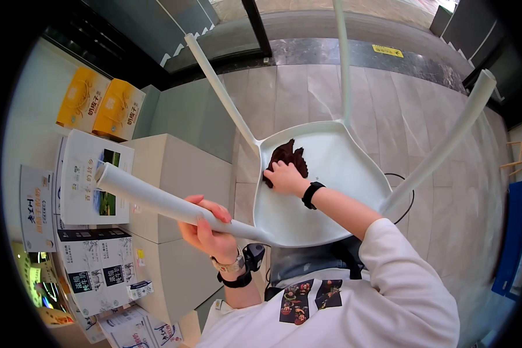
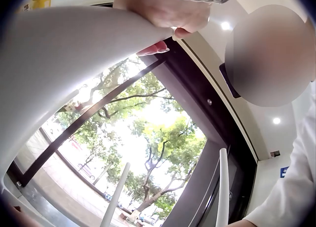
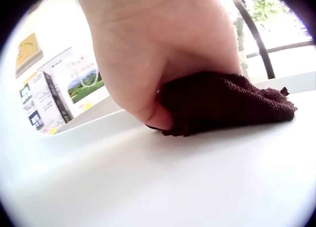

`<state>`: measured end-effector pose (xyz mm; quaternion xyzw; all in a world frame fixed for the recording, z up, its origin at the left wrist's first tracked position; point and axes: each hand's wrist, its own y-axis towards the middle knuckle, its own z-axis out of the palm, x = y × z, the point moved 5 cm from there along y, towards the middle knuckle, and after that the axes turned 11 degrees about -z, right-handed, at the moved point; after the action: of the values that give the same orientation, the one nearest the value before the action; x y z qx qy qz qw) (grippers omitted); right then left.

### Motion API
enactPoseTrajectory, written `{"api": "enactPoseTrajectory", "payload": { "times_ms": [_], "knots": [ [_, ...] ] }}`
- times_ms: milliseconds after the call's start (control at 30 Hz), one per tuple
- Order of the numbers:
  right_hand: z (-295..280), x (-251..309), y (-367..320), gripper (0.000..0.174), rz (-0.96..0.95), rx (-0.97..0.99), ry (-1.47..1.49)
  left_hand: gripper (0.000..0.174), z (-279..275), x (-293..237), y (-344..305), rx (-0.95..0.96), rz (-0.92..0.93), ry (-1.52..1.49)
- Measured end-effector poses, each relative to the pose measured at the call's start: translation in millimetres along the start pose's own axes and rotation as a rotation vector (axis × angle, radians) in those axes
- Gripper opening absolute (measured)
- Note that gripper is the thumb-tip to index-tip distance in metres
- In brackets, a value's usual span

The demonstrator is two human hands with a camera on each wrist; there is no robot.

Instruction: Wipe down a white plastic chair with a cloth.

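A white plastic chair (image 1: 336,174) is turned upside down, its legs pointing away from me. My left hand (image 1: 206,229) grips one white chair leg (image 1: 156,200) near where it joins the seat; in the left wrist view the fingers (image 2: 168,14) curl around that leg (image 2: 59,74). My right hand (image 1: 283,177) presses a dark brown cloth (image 1: 287,155) against the underside of the seat. In the right wrist view the hand (image 3: 153,54) holds the bunched cloth (image 3: 227,103) flat on the white surface (image 3: 173,182).
A beige counter (image 1: 174,174) stands to the left with milk cartons and boxes (image 1: 93,185) stacked beside it, and yellow boxes (image 1: 101,104) further back. Grey tiled floor (image 1: 388,104) spreads ahead. A black cable (image 1: 403,197) lies on the floor. Blue items (image 1: 513,243) stand at the right.
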<state>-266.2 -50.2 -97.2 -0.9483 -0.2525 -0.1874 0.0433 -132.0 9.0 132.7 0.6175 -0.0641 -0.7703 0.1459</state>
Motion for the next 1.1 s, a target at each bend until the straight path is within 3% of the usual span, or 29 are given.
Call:
{"api": "enactPoseTrajectory", "payload": {
  "times_ms": [67, 200, 333, 433, 467, 533, 667, 800, 1000, 1100],
  "knots": [
    [-5.3, 26.5, -17.1, 0.028, -0.093, 0.014, 0.048, 0.030, 1.7, -1.6, -3.8, -0.017, -0.003, 0.024],
    [0.0, 73.3, -47.2, 0.032, -0.344, 0.225, 0.203, 0.028, 2.5, -3.0, -9.2, -0.008, -0.008, 0.029],
    [12.5, 85.0, -56.1, 0.038, -0.322, 0.418, 0.519, 0.027, 5.1, -5.1, -14.0, 0.004, -0.003, 0.025],
    [17.2, 70.4, -50.7, 0.036, -0.346, 0.307, 0.583, 0.025, 3.4, -2.9, -12.9, 0.009, -0.005, 0.010],
    [5.2, 61.2, -50.0, 0.039, -0.263, 0.313, 0.573, 0.025, 2.5, -2.3, -12.8, 0.008, -0.010, 0.005],
    [11.5, 22.6, -40.2, 0.040, -0.157, 0.105, 0.543, 0.024, 5.1, -4.2, -11.8, 0.013, -0.015, 0.008],
    [-14.6, -69.9, -61.0, 0.034, 0.335, -0.162, 0.194, 0.024, 8.4, -5.9, -9.6, 0.017, -0.013, 0.019],
    [-30.7, -126.9, -103.7, 0.027, 0.662, -0.201, 0.046, 0.025, 9.3, -4.5, -5.0, 0.026, -0.014, 0.034],
    [-14.2, -98.4, -97.6, 0.035, 0.725, -0.030, -0.326, 0.025, 11.9, -3.6, -1.2, 0.025, -0.039, 0.033],
    [-8.2, -51.8, -81.8, 0.028, 0.477, -0.007, -0.365, 0.024, 11.8, -3.8, -1.1, 0.026, -0.036, 0.042]
  ]
}}
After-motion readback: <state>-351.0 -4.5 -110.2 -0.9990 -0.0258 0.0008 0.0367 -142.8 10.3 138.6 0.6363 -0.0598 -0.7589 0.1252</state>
